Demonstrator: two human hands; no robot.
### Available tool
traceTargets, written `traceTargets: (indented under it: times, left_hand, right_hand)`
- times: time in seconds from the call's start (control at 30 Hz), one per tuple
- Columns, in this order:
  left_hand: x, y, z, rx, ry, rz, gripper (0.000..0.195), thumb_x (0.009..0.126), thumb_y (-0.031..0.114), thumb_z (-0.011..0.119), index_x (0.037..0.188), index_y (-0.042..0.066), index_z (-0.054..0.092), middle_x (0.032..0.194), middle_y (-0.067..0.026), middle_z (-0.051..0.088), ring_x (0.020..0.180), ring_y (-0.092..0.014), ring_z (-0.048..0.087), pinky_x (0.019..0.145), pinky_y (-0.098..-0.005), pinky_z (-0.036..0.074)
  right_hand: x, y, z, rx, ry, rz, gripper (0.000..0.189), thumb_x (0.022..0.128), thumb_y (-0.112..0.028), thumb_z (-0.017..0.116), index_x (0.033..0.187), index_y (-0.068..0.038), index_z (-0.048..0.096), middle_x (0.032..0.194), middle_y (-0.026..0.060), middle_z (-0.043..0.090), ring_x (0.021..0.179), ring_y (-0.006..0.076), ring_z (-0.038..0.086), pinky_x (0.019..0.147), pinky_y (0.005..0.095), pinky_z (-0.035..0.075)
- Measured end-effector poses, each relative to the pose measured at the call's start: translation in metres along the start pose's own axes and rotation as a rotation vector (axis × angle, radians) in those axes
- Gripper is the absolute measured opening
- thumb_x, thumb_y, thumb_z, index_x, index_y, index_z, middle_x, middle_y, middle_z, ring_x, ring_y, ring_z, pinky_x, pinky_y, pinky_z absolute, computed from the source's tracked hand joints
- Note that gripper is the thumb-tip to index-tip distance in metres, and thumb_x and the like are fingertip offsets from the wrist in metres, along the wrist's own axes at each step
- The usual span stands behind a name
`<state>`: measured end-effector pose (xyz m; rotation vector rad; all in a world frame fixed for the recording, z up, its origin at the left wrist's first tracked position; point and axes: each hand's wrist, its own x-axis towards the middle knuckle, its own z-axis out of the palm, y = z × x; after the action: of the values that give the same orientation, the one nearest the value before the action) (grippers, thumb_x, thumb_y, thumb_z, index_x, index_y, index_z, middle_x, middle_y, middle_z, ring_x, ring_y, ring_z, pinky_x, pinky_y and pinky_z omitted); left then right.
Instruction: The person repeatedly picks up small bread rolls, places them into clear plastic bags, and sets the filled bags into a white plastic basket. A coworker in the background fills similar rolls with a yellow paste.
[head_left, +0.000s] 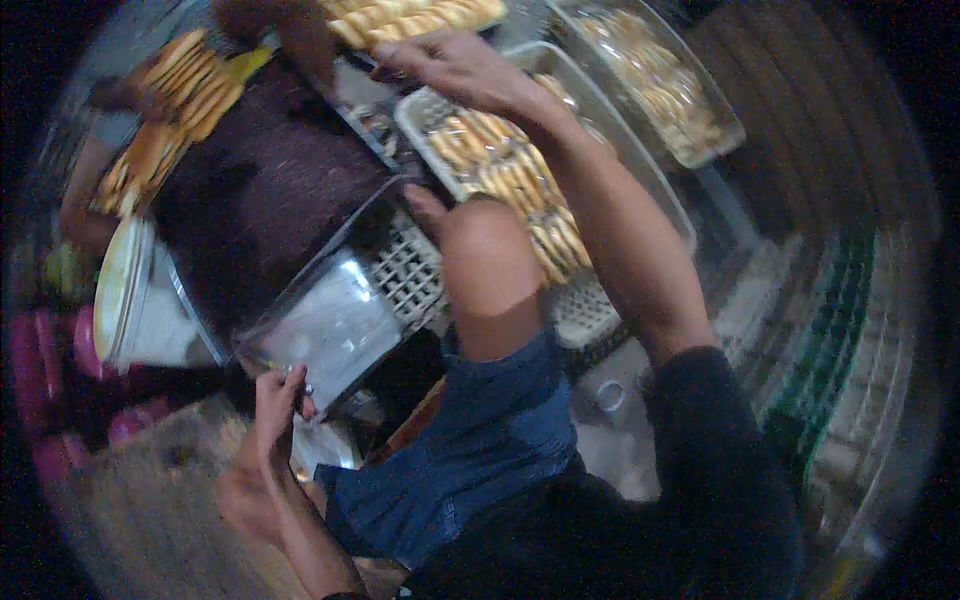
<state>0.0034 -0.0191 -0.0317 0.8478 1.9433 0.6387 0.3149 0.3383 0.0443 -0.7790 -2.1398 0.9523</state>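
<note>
My left hand (285, 397) pinches the near corner of a clear plastic sheet or bag (330, 330), which hangs by the edge of a dark table (270, 172). Beyond my raised knee, my right hand (442, 64) reaches across to the front of a tray of pale golden biscuits or pastries (420, 19). Its fingers are curled and blurred, so I cannot tell whether they hold anything. Under my right forearm, a white plastic basket (420, 124) holds rows of biscuits in clear wrap (517, 180).
A co-worker's hand (135, 97) is by stacked biscuits (191, 90) at the table's far left. Another clear tub (720, 142) holds wrapped biscuits at upper right. A pale round container (120, 292) stands at left. A white lattice basket (409, 277) sits beside my knee.
</note>
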Motion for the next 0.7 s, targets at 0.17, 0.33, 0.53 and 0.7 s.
traceTargets:
  times: [0.17, 0.33, 0.53, 0.7]
  left_hand:
    - [-0.03, 0.047, -0.02, 0.004, 0.201, 0.136, 0.038, 0.093, 0.028, 0.064, 0.075, -0.005, 0.066, 0.058, -0.0007, 0.055, 0.053, -0.007, 0.049, 0.044, -0.028, 0.036]
    - [-0.037, 0.061, -0.035, -0.401, 0.286, 0.236, 0.044, 0.09, 0.037, 0.068, 0.071, -0.002, 0.065, 0.056, -0.0031, 0.059, 0.052, -0.009, 0.056, 0.046, -0.0272, 0.043]
    - [-0.044, 0.057, -0.054, -0.259, 0.352, 0.196, 0.059, 0.088, 0.054, 0.065, 0.066, -0.001, 0.063, 0.057, -0.0082, 0.064, 0.05, -0.014, 0.062, 0.05, -0.0278, 0.048]
    - [-0.028, -0.028, -0.042, -0.737, 0.476, 0.272, 0.057, 0.093, 0.051, 0.058, 0.07, -0.001, 0.065, 0.065, -0.0093, 0.067, 0.059, -0.015, 0.064, 0.061, -0.0266, 0.051]
  right_hand:
    - [0.008, -0.122, 0.101, -0.024, -0.664, -0.027, 0.072, 0.091, -0.062, 0.049, 0.121, 0.003, 0.059, 0.111, 0.0197, 0.065, 0.104, 0.03, 0.062, 0.093, 0.0386, 0.047]
    - [-0.023, -0.182, 0.175, 0.238, -0.709, -0.213, 0.034, 0.091, -0.022, 0.066, 0.115, 0.001, 0.059, 0.107, 0.0167, 0.065, 0.102, 0.0242, 0.062, 0.09, 0.0336, 0.049]
    - [-0.023, -0.207, 0.198, 0.536, -0.373, 0.044, 0.014, 0.09, -0.008, 0.062, 0.1, 0.001, 0.064, 0.09, 0.0094, 0.067, 0.085, 0.0165, 0.067, 0.077, 0.0314, 0.055]
    - [-0.014, -0.188, 0.195, 0.776, -0.344, 0.268, 0.03, 0.092, -0.018, 0.058, 0.117, -0.001, 0.061, 0.105, 0.0133, 0.066, 0.086, 0.0209, 0.067, 0.075, 0.0318, 0.054]
